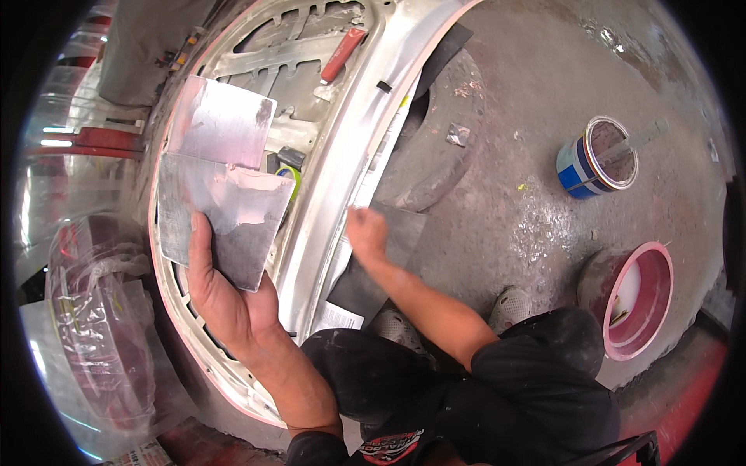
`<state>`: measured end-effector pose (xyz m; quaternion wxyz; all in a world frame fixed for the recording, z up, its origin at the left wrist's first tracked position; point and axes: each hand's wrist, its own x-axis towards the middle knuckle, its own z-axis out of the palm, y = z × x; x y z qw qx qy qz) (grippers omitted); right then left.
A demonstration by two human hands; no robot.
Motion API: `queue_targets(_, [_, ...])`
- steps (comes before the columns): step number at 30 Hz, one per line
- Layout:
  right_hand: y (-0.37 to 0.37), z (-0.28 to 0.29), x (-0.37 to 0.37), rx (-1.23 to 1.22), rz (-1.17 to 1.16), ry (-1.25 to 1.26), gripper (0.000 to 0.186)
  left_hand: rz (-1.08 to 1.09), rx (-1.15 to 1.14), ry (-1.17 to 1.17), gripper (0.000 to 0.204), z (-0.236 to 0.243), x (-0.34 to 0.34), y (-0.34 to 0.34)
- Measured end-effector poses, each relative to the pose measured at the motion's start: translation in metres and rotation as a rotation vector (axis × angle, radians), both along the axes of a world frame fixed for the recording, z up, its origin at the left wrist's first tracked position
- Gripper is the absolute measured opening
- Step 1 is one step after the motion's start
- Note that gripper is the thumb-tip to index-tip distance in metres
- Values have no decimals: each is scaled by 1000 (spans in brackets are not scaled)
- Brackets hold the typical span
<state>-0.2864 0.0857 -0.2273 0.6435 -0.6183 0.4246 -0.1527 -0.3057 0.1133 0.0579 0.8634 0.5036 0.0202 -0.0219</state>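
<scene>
Head view, looking down on a person crouched in dark clothes over a grey, sanded car body panel (pixel 365 101) lying on a concrete floor (pixel 528 179).

The left hand (pixel 221 299) is raised palm up, thumb laid along the near face of a square metal mixing plate (pixel 221 213) smeared with grey filler. The fingers are hidden behind the plate, closed enough to grip it by its lower edge. Just beyond the fingertips, a second, similar plate (pixel 221 120) rests on the panel, its near edge overlapped by the held one.

The right hand (pixel 365 231) is blurred. It sits at the panel's outer edge, on or just above a dark sheet of sandpaper (pixel 388 256) that runs under the palm; whether the fingers are curled or flat, I cannot tell.

Well beyond the right fingers, a red-handled tool (pixel 342 56) lies in the panel's ribbed inner frame. To the right of those fingers, well apart on the floor, stands an open blue-and-white can (pixel 598 159) with a stick in it. Nearer the person's knee sits a pink-rimmed tub (pixel 641 299). Left of the left hand lies a bundle in clear plastic wrap (pixel 101 326).
</scene>
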Motion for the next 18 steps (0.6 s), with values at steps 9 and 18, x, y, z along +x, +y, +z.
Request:
queue_targets(9, [-106,22,30,409,136,-195,73,19,31,-26,27,-1,7,9])
queue_targets(18, [-108,-54,60,-155,-41,-66,63,-20,13,-9,28,-7,12,3])
